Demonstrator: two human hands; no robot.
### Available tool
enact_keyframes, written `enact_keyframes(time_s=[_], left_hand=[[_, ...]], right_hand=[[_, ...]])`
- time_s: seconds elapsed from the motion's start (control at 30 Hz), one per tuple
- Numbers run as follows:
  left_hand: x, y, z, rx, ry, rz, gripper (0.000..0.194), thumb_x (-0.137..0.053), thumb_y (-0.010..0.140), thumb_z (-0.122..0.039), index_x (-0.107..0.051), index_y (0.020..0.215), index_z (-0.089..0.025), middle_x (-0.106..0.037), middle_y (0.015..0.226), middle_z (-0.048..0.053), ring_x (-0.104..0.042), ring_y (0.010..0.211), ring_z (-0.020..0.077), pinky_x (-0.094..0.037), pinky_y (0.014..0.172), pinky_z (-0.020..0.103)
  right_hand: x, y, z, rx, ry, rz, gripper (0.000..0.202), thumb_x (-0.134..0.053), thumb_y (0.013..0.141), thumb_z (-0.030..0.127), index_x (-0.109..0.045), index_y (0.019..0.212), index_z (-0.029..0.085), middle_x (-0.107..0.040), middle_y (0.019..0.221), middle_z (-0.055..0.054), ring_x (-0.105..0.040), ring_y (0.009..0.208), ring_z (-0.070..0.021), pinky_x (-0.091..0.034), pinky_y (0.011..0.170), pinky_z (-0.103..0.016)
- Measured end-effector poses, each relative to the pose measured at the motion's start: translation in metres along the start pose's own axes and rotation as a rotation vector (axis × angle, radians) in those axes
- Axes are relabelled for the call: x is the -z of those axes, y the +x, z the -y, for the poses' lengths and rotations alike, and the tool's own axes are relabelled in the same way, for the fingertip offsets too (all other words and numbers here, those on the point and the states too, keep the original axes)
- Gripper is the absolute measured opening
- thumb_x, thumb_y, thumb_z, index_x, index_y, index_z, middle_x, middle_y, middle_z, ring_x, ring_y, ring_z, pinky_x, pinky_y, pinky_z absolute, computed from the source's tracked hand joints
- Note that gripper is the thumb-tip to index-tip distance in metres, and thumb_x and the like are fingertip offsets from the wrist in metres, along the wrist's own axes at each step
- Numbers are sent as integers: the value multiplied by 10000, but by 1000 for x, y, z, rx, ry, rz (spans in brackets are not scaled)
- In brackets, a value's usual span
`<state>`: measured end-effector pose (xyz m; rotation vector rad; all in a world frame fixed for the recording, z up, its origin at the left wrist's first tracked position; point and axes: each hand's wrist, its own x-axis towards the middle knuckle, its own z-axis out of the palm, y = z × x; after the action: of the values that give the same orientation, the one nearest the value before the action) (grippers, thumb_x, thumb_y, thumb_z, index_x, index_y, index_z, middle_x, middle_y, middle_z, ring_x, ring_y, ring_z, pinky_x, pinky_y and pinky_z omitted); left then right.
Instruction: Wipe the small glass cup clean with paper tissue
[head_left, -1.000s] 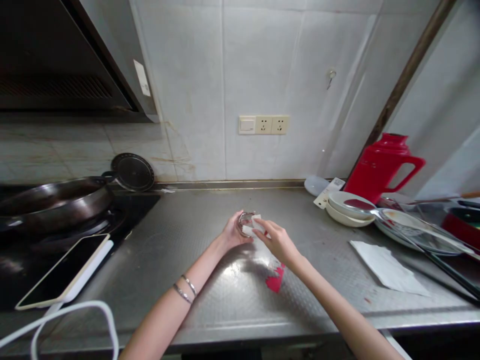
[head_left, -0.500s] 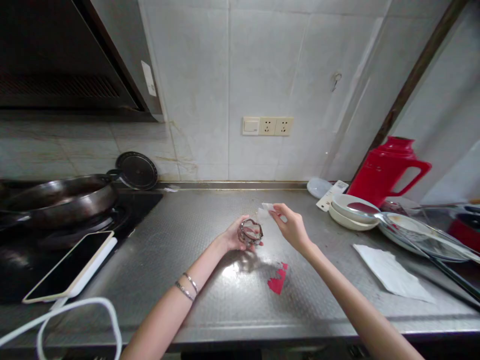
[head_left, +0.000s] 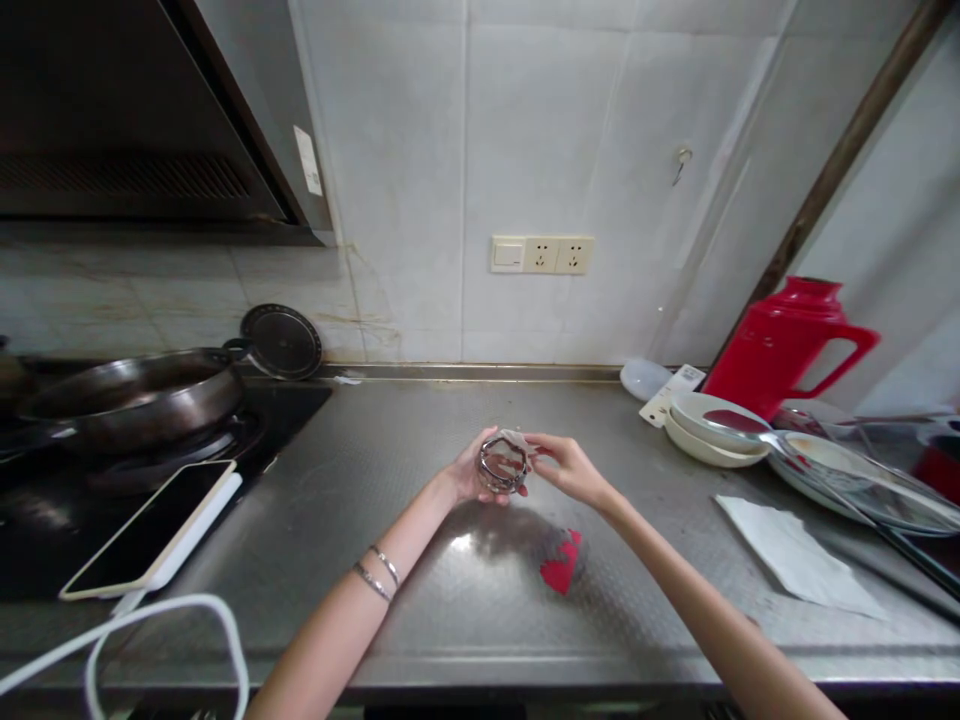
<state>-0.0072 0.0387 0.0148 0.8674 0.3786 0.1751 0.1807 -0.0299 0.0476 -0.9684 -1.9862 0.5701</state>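
Note:
Held from its left side and below by my left hand (head_left: 469, 470) is a small round glass cup (head_left: 502, 466), see-through with a dark, shiny rim. Its opening faces me and up, above the metal counter. My right hand (head_left: 566, 465) pinches a thin white tissue (head_left: 516, 440), which lies against the cup's upper right rim. The fingers there are closed and partly cover the tissue. Below the hands, a torn red scrap (head_left: 561, 565) rests flat on the counter.
On the left a pan (head_left: 142, 395) sits on the stove, with a phone (head_left: 150, 530) and white cable nearer me. At right are a folded white tissue (head_left: 799, 555), stacked bowls (head_left: 712, 440), plates (head_left: 810, 490) and a red thermos (head_left: 784, 345).
My right hand has moved left and down, bringing the tissue from beside the cup onto its rim. The left hand keeps its hold, and the view has shifted slightly.

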Motion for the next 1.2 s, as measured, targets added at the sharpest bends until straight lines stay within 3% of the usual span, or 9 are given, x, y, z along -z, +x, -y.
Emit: enact_keyframes(time_s=[0.17, 0.4, 0.77, 1.0, 1.2], left_hand=[[-1, 0, 1, 26, -11, 33, 800, -172, 835, -694, -610, 1049, -60, -690, 815, 227, -614, 469, 233, -232, 299, 206], [3, 2, 1, 32, -10, 63, 822, -134, 841, -692, -602, 1059, -53, -694, 829, 221, -627, 481, 232, -239, 285, 212], [10, 7, 4, 51, -11, 98, 827, -157, 824, -712, -600, 1068, -57, -694, 848, 227, -633, 494, 243, -239, 280, 215], [13, 10, 7, 38, 0, 90, 820, -219, 781, -755, -613, 1032, -80, -699, 828, 211, -630, 478, 239, -225, 285, 203], [5, 5, 4, 15, -20, -37, 743, -250, 792, -732, -635, 899, -105, -695, 793, 213, -608, 451, 239, -223, 294, 204]], right_hand=[[-1, -2, -15, -58, 13, -70, 278, -540, 830, 264, -542, 1095, 182, -711, 905, -43, -660, 755, -149, -534, 721, -291], [3, 1, -23, -103, -171, -227, 221, -581, 817, 364, -621, 920, 173, -619, 682, -2, -583, 630, -143, -475, 614, -254], [9, 8, -15, -11, -332, -353, 218, -577, 841, 368, -667, 827, 171, -633, 667, -24, -583, 607, -153, -467, 604, -262], [-3, 9, 0, 163, -241, -149, 209, -512, 887, 247, -710, 936, 202, -696, 953, -83, -669, 862, -180, -537, 763, -297], [-3, 2, -4, 274, -288, 23, 307, -456, 913, 157, -633, 1158, 215, -657, 1186, -85, -603, 1129, -203, -504, 965, -379]])
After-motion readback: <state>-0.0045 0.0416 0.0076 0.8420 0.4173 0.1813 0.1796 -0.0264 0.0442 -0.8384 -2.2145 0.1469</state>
